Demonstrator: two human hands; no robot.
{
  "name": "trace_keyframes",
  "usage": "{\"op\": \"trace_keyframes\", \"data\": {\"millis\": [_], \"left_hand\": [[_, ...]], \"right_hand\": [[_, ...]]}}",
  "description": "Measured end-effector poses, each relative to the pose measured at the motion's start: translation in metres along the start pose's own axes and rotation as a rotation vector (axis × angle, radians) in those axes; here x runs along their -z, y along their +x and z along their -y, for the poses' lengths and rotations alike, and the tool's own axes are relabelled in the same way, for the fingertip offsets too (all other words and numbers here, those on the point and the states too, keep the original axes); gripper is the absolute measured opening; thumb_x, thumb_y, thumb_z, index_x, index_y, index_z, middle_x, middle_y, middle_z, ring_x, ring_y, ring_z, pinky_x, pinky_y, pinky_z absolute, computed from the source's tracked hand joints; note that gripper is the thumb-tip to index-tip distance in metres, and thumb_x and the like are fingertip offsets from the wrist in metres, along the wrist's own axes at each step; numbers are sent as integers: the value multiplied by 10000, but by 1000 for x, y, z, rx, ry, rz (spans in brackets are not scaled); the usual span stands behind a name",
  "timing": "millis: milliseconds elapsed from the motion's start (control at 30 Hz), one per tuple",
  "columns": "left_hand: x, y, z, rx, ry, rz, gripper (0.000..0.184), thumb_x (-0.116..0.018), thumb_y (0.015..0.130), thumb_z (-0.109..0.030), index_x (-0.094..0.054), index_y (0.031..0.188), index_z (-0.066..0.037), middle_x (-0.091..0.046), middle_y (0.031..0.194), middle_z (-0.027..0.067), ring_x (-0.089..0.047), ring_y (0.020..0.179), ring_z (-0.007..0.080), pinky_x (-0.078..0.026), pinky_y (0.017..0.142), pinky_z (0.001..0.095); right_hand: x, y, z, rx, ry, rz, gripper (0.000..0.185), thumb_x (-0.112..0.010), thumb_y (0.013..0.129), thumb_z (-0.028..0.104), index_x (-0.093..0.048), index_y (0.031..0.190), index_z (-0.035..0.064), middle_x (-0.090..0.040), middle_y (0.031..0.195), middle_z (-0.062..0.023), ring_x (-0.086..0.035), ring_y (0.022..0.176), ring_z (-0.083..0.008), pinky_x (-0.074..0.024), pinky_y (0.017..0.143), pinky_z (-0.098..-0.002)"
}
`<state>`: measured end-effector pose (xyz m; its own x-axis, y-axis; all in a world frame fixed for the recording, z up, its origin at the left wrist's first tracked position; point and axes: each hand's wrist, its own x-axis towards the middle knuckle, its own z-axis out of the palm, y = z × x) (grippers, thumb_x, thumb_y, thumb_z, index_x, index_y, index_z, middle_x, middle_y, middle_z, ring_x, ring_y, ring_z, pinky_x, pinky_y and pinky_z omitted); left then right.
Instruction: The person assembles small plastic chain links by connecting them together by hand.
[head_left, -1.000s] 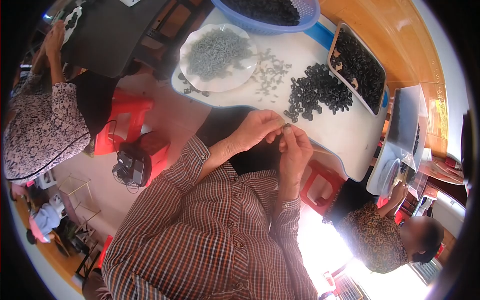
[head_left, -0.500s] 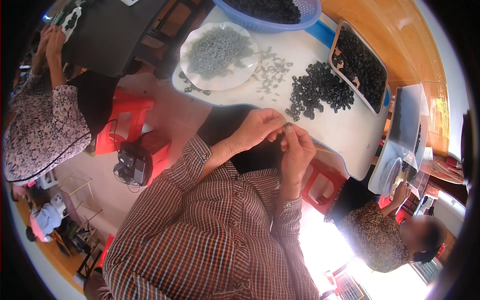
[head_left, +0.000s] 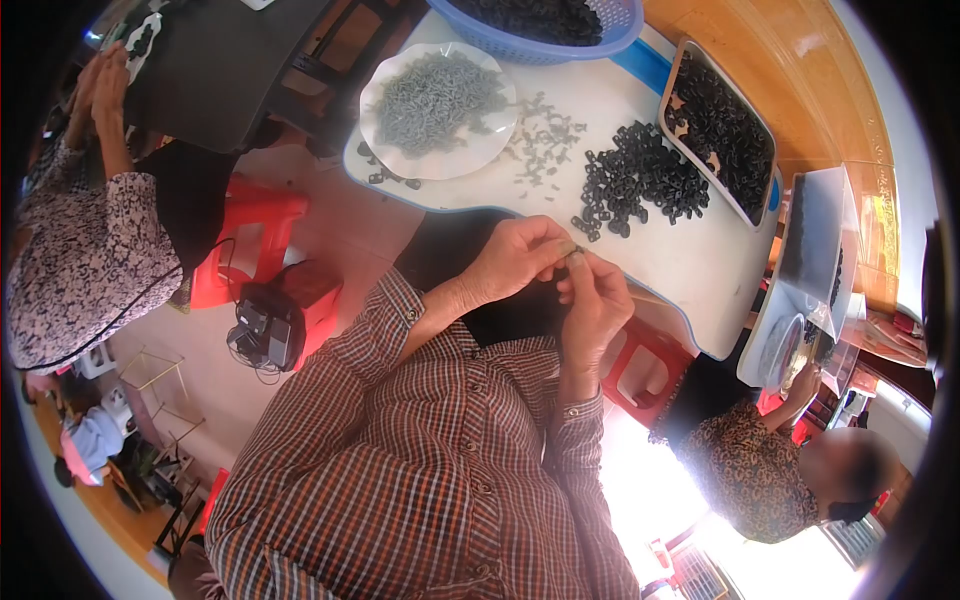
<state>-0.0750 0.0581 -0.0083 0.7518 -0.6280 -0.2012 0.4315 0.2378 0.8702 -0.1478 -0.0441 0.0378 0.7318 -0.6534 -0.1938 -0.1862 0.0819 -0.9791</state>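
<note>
Small dark piece point(head_left: 574, 252) pinched btwn L hand point(head_left: 520, 260) & R hand point(head_left: 597, 300) tips, ctr; scalloped plate point(head_left: 430, 170) w/ grey bits point(head_left: 440, 100) 11 o'clock, blue basket point(head_left: 520, 46) w/ black parts point(head_left: 545, 18) 12, tray point(head_left: 703, 173) w/ black pcs point(head_left: 722, 132) 2.

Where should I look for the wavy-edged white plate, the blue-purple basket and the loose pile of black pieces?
Wavy-edged white plate point(head_left: 432, 168), head view: bare lower rim.
Blue-purple plastic basket point(head_left: 530, 53), head view: outer wall.
Loose pile of black pieces point(head_left: 642, 178), head view: middle of the heap.
</note>
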Motion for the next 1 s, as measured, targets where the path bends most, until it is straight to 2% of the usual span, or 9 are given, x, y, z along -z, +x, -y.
{"op": "trace_keyframes", "data": {"millis": [267, 433, 667, 867, 1000], "left_hand": [[-1, 1, 0, -12, 53, 4, 135, -589, 941, -125, -616, 940, 7, -581, 715, -9, -506, 595, 35, -426, 522, 176], [0, -2, -4, 34, 58, -22, 158, -585, 946, -146, -616, 942, 10, -582, 719, -11, -506, 594, 35, -421, 514, 180], [1, -4, -7, 53, 69, -6, 178, -577, 952, -155, -616, 961, 18, -599, 750, 4, -525, 605, 44, -446, 533, 187], [2, -5, 1, -27, 70, -24, 183, -574, 954, -164, -608, 968, 15, -600, 758, 7, -532, 625, 43, -461, 543, 193], [3, -5, 6, -80, 193, -44, 173, -570, 954, -158, -595, 952, 13, -584, 744, -3, -522, 627, 35, -453, 542, 186]], "right_hand": [[4, 4, 3, 30, -87, 45, 82, -652, 883, 52, -651, 912, -24, -649, 734, -46, -577, 582, -62, -473, 512, -178], [7, 5, 8, -37, -44, 146, 122, -608, 916, 75, -640, 946, -39, -648, 763, -54, -587, 624, -77, -494, 567, -198], [13, 6, 1, -77, -42, 159, 147, -614, 917, 114, -618, 940, -31, -639, 767, -42, -567, 611, -68, -462, 539, -189], [12, 6, -2, -83, -19, 150, 164, -614, 920, 140, -617, 932, -23, -637, 782, -40, -551, 599, -61, -444, 526, -185], [11, 4, 0, -100, -34, 173, 161, -614, 920, 141, -610, 925, -20, -637, 778, -40, -550, 596, -60, -443, 521, -184]]}}
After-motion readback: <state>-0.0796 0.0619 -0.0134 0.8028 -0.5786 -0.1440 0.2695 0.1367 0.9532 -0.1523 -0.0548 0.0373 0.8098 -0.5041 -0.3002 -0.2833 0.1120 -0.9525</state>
